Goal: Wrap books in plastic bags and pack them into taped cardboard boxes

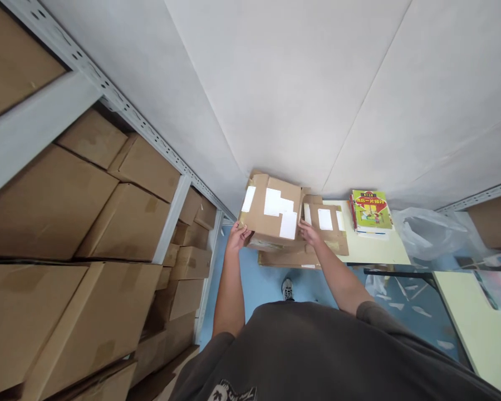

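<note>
Between my two hands is a brown cardboard box (256, 214) with several white paper labels on its upper face. My left hand (237, 236) grips its near left corner, the thumb on top by a strip of tape. At the near right corner my right hand (309, 233) has its fingers closed on the edge. What bears the box from below is hidden. Just right of it, a second labelled cardboard box (334, 221) lies on the pale table (396, 249). Another piece of cardboard (275, 259) shows underneath, near the table's front.
A metal shelf rack (173, 217) packed with cardboard boxes (121, 217) runs along my left. On the table stands a stack of books (371, 210), beside a clear plastic bag (430, 231). A second pale table (463, 317) is at right. White scraps (396, 306) lie on the blue floor.
</note>
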`<action>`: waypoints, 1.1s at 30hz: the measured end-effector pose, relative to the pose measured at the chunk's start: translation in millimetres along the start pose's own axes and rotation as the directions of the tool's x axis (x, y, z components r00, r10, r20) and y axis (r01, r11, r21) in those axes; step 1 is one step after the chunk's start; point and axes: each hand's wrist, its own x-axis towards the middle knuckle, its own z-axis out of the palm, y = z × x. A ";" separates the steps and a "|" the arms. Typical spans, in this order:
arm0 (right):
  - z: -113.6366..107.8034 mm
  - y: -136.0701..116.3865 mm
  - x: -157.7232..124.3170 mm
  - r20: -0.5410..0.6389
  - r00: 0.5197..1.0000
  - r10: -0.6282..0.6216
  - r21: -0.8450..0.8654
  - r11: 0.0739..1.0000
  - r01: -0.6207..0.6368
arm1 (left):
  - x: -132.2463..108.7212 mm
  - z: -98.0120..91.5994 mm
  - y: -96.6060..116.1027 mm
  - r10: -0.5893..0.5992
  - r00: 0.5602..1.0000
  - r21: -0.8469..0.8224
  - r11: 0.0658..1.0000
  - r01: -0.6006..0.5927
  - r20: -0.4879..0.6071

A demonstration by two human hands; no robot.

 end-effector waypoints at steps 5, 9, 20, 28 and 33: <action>-32.2 -51.8 -5.9 -0.088 0.990 -0.108 0.186 0.975 0.122 | -1.0 -4.1 30.1 0.075 0.997 0.024 0.997 -0.074 -0.036; -69.5 -101.4 -22.9 0.011 0.988 -0.157 0.153 0.976 0.154 | -9.8 14.1 41.8 0.141 0.990 0.033 0.990 -0.141 -0.018; -193.3 -175.5 -110.2 0.134 0.955 -0.265 0.196 0.952 0.236 | -39.5 111.4 60.6 0.216 0.946 0.016 0.974 -0.226 0.242; -329.1 -168.9 -217.4 -0.025 0.929 -0.370 0.212 0.906 0.366 | -86.6 262.8 44.0 0.143 0.871 0.069 0.978 -0.197 0.471; -424.2 -146.7 -314.8 -0.164 0.906 -0.391 0.217 0.881 0.420 | -113.9 374.5 17.0 0.036 0.756 0.124 0.980 -0.154 0.653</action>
